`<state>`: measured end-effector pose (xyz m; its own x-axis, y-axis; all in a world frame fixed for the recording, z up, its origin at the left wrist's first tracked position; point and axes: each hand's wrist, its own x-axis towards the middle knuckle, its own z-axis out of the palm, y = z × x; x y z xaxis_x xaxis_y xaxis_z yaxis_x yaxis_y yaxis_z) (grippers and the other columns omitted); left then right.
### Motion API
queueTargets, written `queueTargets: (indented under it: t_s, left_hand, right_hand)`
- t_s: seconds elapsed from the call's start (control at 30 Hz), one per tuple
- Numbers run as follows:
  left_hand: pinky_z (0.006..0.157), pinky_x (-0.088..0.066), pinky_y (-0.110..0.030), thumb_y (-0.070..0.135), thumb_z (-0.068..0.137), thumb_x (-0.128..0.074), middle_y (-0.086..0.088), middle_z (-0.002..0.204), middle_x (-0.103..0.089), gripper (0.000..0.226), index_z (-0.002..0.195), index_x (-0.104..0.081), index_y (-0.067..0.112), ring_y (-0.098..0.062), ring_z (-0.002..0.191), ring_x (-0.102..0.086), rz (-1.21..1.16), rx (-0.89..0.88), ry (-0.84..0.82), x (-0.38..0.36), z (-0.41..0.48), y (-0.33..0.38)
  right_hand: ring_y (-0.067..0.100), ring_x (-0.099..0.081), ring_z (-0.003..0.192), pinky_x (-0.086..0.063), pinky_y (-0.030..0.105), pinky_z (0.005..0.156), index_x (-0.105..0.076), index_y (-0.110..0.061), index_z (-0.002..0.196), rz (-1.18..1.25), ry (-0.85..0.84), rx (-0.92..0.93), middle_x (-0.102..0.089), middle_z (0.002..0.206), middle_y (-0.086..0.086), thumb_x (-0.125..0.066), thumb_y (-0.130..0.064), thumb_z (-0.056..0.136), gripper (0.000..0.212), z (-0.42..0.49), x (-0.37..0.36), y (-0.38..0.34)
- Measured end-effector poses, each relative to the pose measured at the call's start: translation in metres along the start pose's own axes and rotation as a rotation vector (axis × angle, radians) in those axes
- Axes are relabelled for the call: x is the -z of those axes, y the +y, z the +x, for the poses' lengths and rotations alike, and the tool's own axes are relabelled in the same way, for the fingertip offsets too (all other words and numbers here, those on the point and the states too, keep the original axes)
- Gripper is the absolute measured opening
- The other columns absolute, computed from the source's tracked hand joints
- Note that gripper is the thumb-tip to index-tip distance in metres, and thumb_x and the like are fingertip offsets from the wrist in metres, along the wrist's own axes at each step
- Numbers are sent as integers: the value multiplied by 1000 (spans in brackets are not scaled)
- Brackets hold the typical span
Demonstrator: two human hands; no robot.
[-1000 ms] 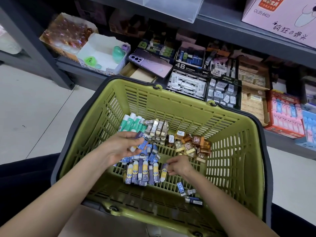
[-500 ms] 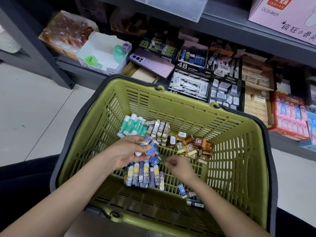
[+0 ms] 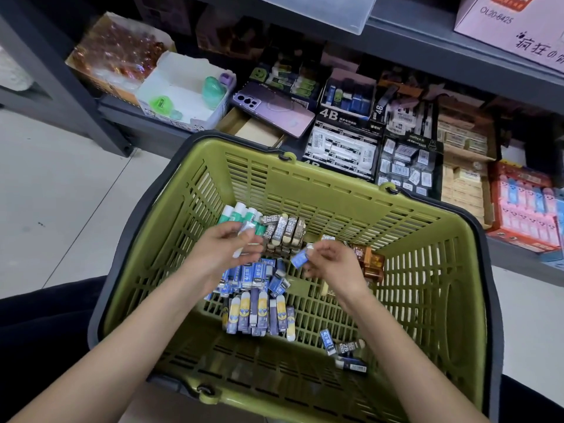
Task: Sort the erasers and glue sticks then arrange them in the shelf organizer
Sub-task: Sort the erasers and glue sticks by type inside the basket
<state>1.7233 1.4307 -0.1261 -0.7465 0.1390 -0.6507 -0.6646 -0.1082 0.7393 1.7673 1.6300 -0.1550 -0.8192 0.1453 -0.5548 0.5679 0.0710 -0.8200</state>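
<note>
Sorting step | white stick [image 3: 246, 237] held in left hand [image 3: 222, 254] | blue eraser [image 3: 300, 258] pinched in right hand [image 3: 334, 265] | next: each to be laid with its like

The left hand [image 3: 219, 254] grips a blurred white object [image 3: 244, 238]. Print on the blue-wrapped eraser [image 3: 300, 258] in the right hand [image 3: 332, 267] is unreadable. The top edge crops the pink cardboard box [image 3: 515, 22].

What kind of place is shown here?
Probably a stationery shop: a green shopping basket holds loose erasers and glue sticks, and the grey shelf behind carries open display boxes of 4B erasers.
</note>
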Motion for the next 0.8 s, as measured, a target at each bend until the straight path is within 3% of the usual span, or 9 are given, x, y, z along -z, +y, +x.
queueTargets:
  t_s: [0.1, 0.17, 0.3, 0.4, 0.53, 0.67, 0.8]
  left_hand:
    - [65, -59, -24, 11, 91, -58, -10, 88, -62, 9, 92, -64, 4, -19, 80, -61, -6, 0, 61, 3, 3, 1]
    - [64, -58, -22, 12, 89, -62, -6, 92, -58, 11, 98, -65, 8, -16, 84, -58, 80, -14, 81, 4, 4, -2]
    - [59, -57, -21, 10, 85, -67, -4, 80, -52, 14, 97, -68, 17, -15, 78, -56, 255, -77, 77, 6, 5, -5]
    - [53, -55, -19, 2, 82, -68, -8, 78, -59, 23, 102, -66, 14, -16, 70, -59, 298, -63, 46, 6, 5, -7]
    - [59, -57, -19, -9, 81, -66, -8, 87, -60, 26, 101, -66, 8, -17, 71, -63, 316, -34, -4, 5, 4, -9]
    - [61, -57, -20, -7, 79, -68, -9, 89, -63, 24, 91, -66, 13, -18, 77, -65, 322, -37, -73, -1, 1, -10]
    - [64, -58, -23, -7, 80, -67, -7, 85, -64, 24, 98, -63, 8, -11, 70, -66, 405, -60, -204, -17, -4, -21]
  right_hand:
    - [20, -68, 75, -58, 36, 74, -61, -4, 98, -492, 34, -9, -69, 87, 13, -58, -6, 91, 7, 12, 0, 30]
    - [20, -67, 85, -56, 35, 81, -63, -5, 105, -664, -11, 8, -69, 98, 11, -56, -6, 92, 15, 21, -8, 47]
    - [21, -66, 91, -54, 31, 84, -63, -6, 117, -763, 6, 49, -68, 113, 10, -50, -1, 92, 28, 40, -23, 59]
    - [21, -65, 95, -52, 26, 85, -61, -6, 123, -765, -5, 40, -65, 119, 10, -44, 10, 87, 42, 44, -21, 62]
    - [23, -65, 96, -52, 24, 82, -62, -4, 120, -627, 8, 45, -66, 114, 10, -47, 3, 92, 32, 30, -13, 53]
    - [22, -68, 90, -58, 30, 76, -60, -9, 118, 47, -148, -89, -69, 101, 10, -56, -18, 93, 27, 7, -8, 20]
    - [22, -66, 81, -59, 29, 75, -61, 2, 112, 195, -213, -112, -66, 99, 17, -64, -3, 85, 27, -10, -12, 4]
